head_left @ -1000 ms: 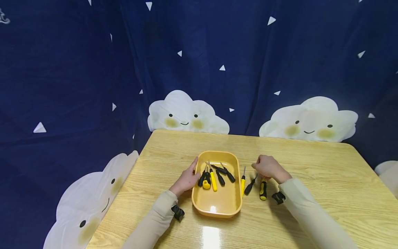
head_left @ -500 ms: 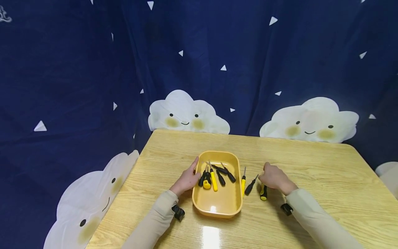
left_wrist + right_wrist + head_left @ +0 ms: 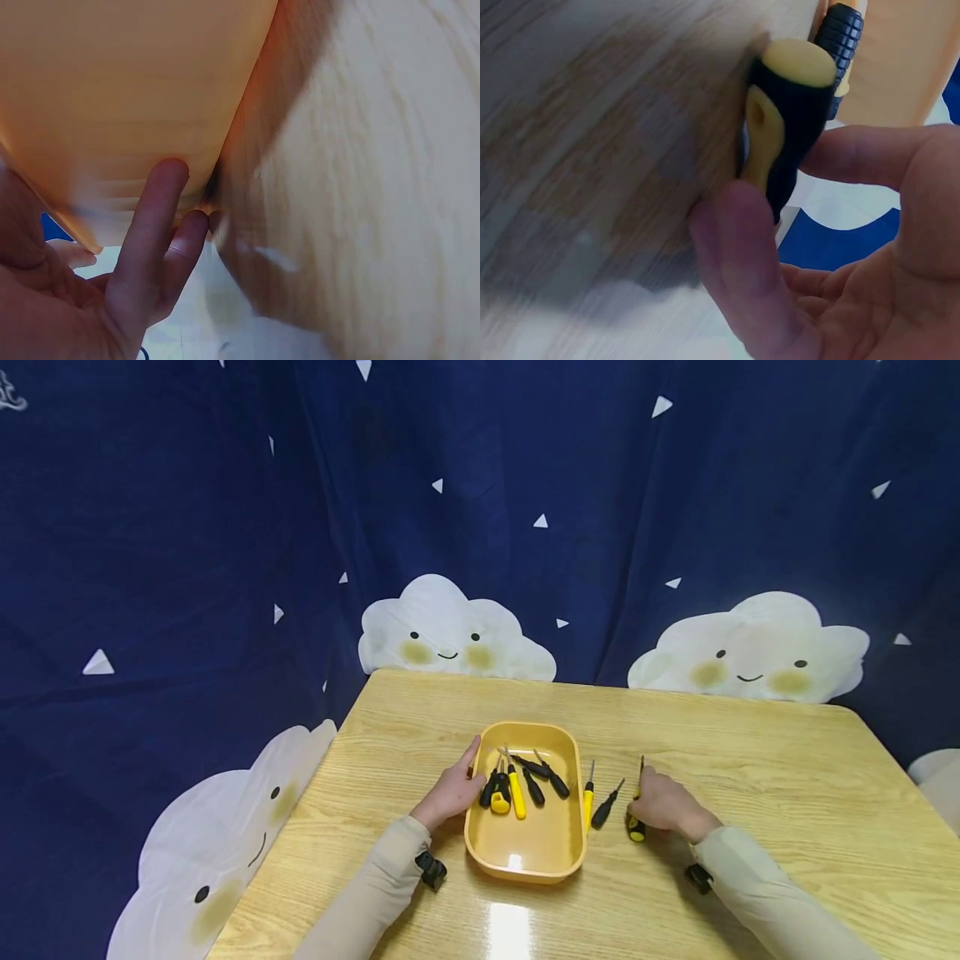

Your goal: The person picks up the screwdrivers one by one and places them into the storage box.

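My left hand (image 3: 452,789) holds the left wall of a yellow-orange plastic bin (image 3: 525,870), thumb over the rim. In the left wrist view, its fingers (image 3: 154,232) lie against the bin's outer wall. To the right of the bin, my right hand (image 3: 665,802) pinches a black-and-yellow screwdriver (image 3: 784,112) at the handle, between thumb and fingers, close to the table. The shaft points away from me; part of the handle is hidden. Several screwdrivers lie in the bin's far half, among them a yellow-handled one (image 3: 516,793).
Between the bin and my right hand lie a yellow-handled screwdriver (image 3: 588,802), tight against the bin, and a black-handled one (image 3: 604,810). The wooden table (image 3: 787,777) reaches back to a dark blue curtain (image 3: 480,510) with printed clouds.
My right hand has come back toward me and slightly right, from above the shaft down to the screwdriver's handle, and now pinches it. My left hand and the bin have stayed put.
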Motion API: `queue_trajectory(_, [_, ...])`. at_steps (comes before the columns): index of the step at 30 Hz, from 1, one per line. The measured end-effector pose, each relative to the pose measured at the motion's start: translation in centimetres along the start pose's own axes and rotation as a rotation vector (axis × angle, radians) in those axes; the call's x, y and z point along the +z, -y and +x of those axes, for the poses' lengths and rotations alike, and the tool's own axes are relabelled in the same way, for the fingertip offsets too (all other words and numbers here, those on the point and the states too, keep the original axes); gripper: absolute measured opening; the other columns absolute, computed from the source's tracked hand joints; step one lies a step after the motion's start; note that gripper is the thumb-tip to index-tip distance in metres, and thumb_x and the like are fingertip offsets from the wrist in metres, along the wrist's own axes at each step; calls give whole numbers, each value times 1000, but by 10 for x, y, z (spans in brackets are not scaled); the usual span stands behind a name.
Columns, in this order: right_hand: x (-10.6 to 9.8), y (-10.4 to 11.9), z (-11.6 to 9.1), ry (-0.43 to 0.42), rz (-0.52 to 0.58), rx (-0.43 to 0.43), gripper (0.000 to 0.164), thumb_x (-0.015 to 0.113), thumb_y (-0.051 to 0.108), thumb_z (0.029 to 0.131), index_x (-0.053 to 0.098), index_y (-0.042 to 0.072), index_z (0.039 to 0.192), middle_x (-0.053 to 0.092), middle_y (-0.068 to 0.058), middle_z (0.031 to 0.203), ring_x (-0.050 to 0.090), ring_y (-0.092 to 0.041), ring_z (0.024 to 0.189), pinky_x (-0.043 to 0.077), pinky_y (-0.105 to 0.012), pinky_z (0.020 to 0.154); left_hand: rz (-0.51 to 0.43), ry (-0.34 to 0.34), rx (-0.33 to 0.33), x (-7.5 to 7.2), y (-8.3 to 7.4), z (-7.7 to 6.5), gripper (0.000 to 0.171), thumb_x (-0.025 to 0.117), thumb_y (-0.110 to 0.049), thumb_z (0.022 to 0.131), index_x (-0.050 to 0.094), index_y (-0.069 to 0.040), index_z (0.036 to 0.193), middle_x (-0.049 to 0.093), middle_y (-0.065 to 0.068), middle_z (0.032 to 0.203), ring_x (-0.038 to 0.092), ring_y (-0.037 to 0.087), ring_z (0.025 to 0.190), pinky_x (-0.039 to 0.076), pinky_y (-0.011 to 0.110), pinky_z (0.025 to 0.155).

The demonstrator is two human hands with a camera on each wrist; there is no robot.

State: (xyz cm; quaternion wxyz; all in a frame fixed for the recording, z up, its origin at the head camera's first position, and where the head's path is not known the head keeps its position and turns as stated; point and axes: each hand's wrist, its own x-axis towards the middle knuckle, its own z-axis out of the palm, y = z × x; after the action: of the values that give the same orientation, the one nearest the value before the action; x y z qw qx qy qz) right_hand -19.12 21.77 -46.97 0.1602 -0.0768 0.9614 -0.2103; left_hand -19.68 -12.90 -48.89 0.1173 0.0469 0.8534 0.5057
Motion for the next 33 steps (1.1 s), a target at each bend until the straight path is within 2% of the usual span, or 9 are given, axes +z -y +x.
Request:
queue_trajectory(10, [3, -2, -4, 17, 61, 19, 53, 53, 7, 84, 31, -22, 123, 51, -12, 69, 46, -17, 41, 41, -31, 39, 18, 0, 5, 0, 0, 1, 66, 43, -16, 97, 11, -27, 154, 57, 24, 119, 65, 19, 60, 54, 29, 53])
queue_trajectory(14, [1, -3, -6, 15, 31, 3, 54, 53, 7, 84, 30, -23, 123, 49, -11, 67, 44, -17, 44, 38, -30, 41, 16, -2, 6, 0, 0, 1, 67, 43, -16, 96, 11, -27, 153, 58, 24, 117, 65, 19, 60, 54, 30, 53])
queue_trajectory(26, [5, -7, -2, -30, -50, -3, 33, 54, 6, 82, 42, -16, 104, 49, -11, 70, 49, -20, 52, 39, -30, 45, 9, 0, 5, 0, 2, 1, 67, 43, -15, 96, 11, -27, 153, 57, 24, 120, 64, 19, 58, 54, 30, 51])
queue_trajectory(33, [5, -8, -2, -25, -33, -21, 32, 50, 2, 82, 41, -18, 105, 49, -12, 69, 48, -19, 51, 39, -29, 44, 25, 1, 3, 0, 1, 1, 67, 43, -16, 97, 10, -28, 153, 58, 23, 119, 64, 18, 59, 54, 30, 52])
